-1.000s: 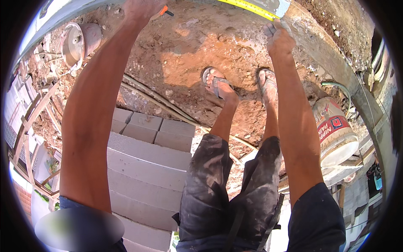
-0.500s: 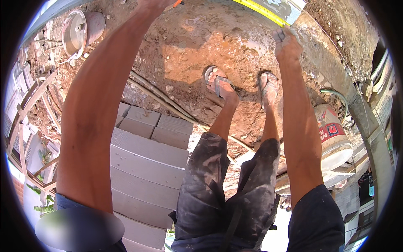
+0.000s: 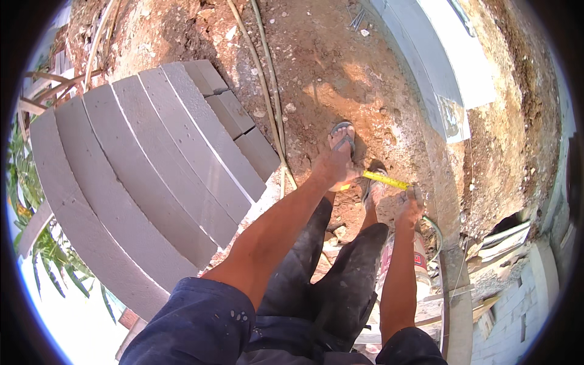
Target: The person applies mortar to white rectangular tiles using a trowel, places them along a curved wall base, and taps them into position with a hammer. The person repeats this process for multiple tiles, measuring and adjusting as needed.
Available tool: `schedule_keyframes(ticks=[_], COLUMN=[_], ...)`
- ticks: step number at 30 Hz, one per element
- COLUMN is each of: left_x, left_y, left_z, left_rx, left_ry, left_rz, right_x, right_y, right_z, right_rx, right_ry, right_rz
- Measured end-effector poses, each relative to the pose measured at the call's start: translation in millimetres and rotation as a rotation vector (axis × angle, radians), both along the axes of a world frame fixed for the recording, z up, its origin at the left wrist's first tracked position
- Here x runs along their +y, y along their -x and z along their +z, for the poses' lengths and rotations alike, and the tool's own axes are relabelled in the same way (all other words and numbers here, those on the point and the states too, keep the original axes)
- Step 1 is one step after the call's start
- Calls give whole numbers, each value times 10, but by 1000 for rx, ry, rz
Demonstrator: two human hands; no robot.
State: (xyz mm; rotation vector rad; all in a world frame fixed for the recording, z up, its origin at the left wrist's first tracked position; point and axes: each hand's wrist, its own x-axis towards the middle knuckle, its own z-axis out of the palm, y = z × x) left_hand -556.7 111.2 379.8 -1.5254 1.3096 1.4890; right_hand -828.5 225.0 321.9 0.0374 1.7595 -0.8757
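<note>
My left hand (image 3: 336, 165) and right hand (image 3: 412, 201) each pinch an end of the yellow tape (image 3: 385, 180), stretched above the dirt (image 3: 328, 79); thin, springy blade, I judge, best held by its ends

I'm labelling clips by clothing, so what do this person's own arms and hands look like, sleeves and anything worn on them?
Both arms are bare from the upper arm down. The left arm emerges from a short dark blue sleeve flecked with small pale spots; the right arm from a matching dark blue sleeve. The left hand and right hand wear no gloves; no watch or rings are visible.
</note>
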Motion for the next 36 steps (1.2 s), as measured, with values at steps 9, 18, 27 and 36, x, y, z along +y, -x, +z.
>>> schedule_keyframes(ticks=[9,18,27,36], left_x=[2036,4568,6215,7307], left_y=[-514,-172,-389,-1341], left_z=[2001,2989,3113,2619], left_rx=[-67,-327,-368,-383], left_ry=[238,662,516,473], left_rz=[621,1118,2081,2287], right_x=[-106,919,2905,4052], right_y=[-807,-1801,-3840,-7386], right_z=[1632,2723,2910,2013], right_rx=[-250,-582,-591,259], right_ry=[132,-15,-153,891], right_rz=[794,1412,1722,1746])
